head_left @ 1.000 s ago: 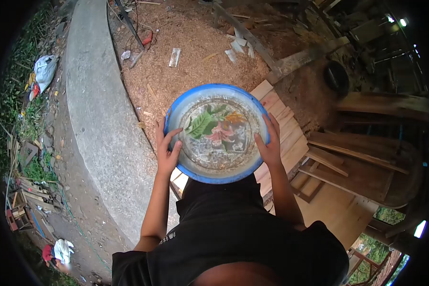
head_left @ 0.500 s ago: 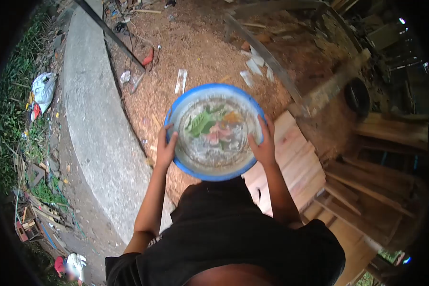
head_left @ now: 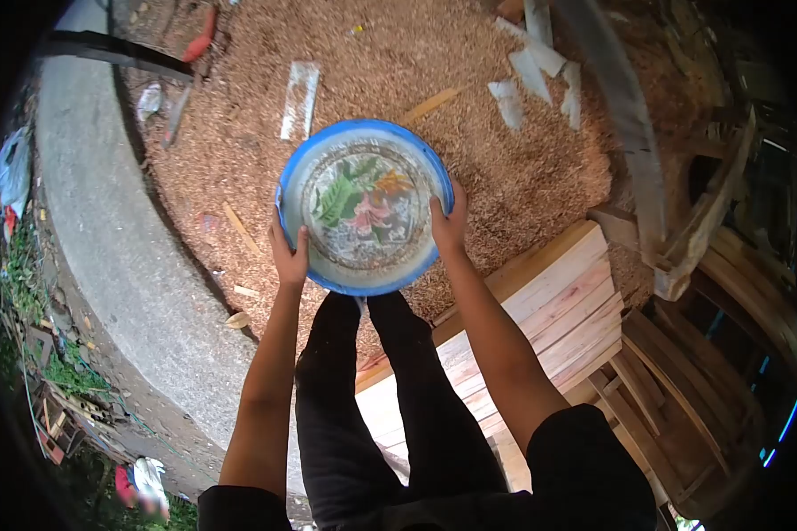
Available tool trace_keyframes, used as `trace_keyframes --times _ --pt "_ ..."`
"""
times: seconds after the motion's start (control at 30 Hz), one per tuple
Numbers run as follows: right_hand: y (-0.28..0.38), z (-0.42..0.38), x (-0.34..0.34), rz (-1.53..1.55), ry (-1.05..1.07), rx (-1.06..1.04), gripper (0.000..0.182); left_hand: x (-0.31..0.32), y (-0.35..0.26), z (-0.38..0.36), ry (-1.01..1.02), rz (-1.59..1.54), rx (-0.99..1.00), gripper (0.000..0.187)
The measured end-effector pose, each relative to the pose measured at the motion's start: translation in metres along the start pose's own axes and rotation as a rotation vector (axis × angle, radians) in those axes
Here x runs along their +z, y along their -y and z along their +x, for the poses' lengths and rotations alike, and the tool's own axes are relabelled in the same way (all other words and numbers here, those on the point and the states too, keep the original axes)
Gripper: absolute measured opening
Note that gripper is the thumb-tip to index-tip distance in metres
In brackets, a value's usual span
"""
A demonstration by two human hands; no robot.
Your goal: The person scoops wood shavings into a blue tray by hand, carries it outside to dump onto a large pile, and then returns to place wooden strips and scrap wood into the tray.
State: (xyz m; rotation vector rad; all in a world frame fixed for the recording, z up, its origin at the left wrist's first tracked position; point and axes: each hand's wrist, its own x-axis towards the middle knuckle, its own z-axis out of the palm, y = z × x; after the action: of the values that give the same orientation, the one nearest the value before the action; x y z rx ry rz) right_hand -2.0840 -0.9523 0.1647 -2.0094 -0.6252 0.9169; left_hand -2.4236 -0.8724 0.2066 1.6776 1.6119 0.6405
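A round basin point(head_left: 332, 257) with a blue rim and a worn floral print inside is held out in front of my legs, its inside facing up at me. My left hand point(head_left: 290, 252) grips the rim at its left side, thumb over the inner edge. At the opposite side my right hand point(head_left: 449, 221) clasps the rim the same way, with the fingers partly hidden underneath. Inside the basin only the print and some whitish wear or grime show.
Wood shavings point(head_left: 239, 97) cover the ground beneath. A concrete strip point(head_left: 106, 221) curves along the left. Light wooden planks point(head_left: 540, 310) lie to my right, with more timber point(head_left: 682, 389) beyond. White scraps point(head_left: 536, 71) and a wooden beam point(head_left: 629, 115) are at the upper right.
The basin, in both hands, has moved slightly left and up in view. My head has tilted, so my legs now show and the ground looks closer.
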Motion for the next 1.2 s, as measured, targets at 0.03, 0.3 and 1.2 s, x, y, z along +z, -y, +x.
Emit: trace_keyframes --times 0.03,0.3,1.2 --pt "-0.023 0.012 0.014 -0.003 0.008 0.01 0.068 0.016 0.028 -0.001 0.023 0.014 -0.036 0.078" --pt "-0.092 0.078 0.053 -0.07 0.019 -0.238 0.052 0.051 0.117 0.005 0.11 -0.117 -0.107 0.075" --pt "0.028 0.185 0.044 -0.768 0.048 -0.769 0.032 0.043 0.097 0.002 0.037 0.125 -0.145 0.058"
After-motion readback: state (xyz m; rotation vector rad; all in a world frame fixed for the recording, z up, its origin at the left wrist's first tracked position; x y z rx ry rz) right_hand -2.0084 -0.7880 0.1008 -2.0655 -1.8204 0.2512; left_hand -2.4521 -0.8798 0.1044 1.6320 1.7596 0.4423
